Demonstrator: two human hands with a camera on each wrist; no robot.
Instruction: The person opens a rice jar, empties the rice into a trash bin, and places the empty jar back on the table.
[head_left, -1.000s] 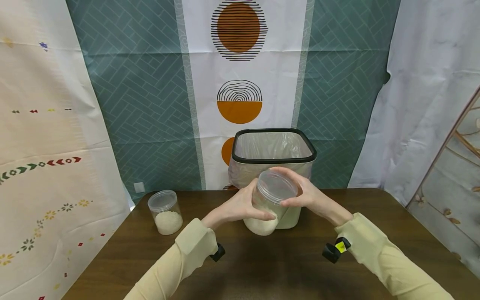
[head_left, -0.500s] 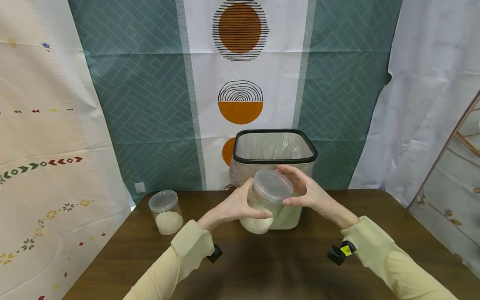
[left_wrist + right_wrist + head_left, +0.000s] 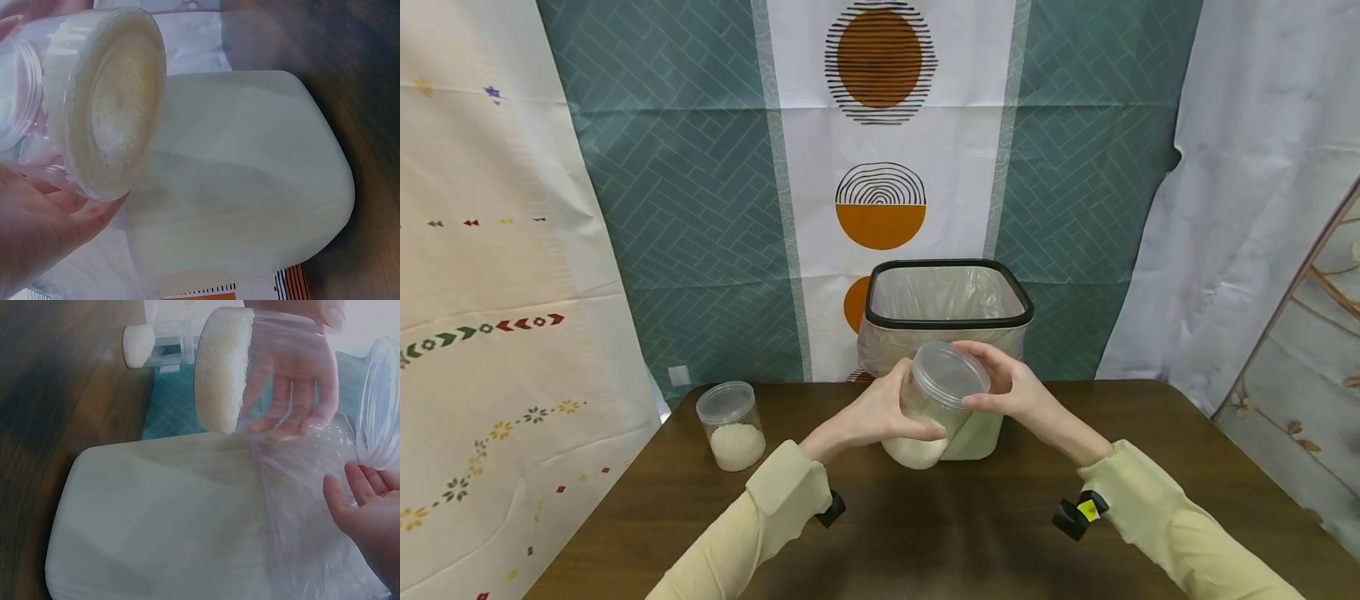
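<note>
My left hand [image 3: 880, 414] grips a clear plastic jar [image 3: 917, 450] around its side. The jar is tilted and raised above the table, with white, rice-like grains packed at its bottom [image 3: 122, 100]. My right hand [image 3: 1018, 392] holds the clear screw lid [image 3: 953, 375] by its edge, fingertips on the rim. In the right wrist view a gap shows between the lid [image 3: 378, 403] and the jar's mouth, so the two are apart. From the head view the lid overlaps the jar's mouth and hides it.
A second lidded jar [image 3: 733, 429] of similar grains stands upright at the table's left. Directly behind my hands is a pale bin [image 3: 981, 437] with a black rim and a clear liner bag. The dark wooden table [image 3: 925, 542] ends at a patterned curtain [image 3: 700, 250].
The jar and lid drifted slightly left, then a little back to the right. Both hands keep their hold, and the second jar and the bin stay in place.
</note>
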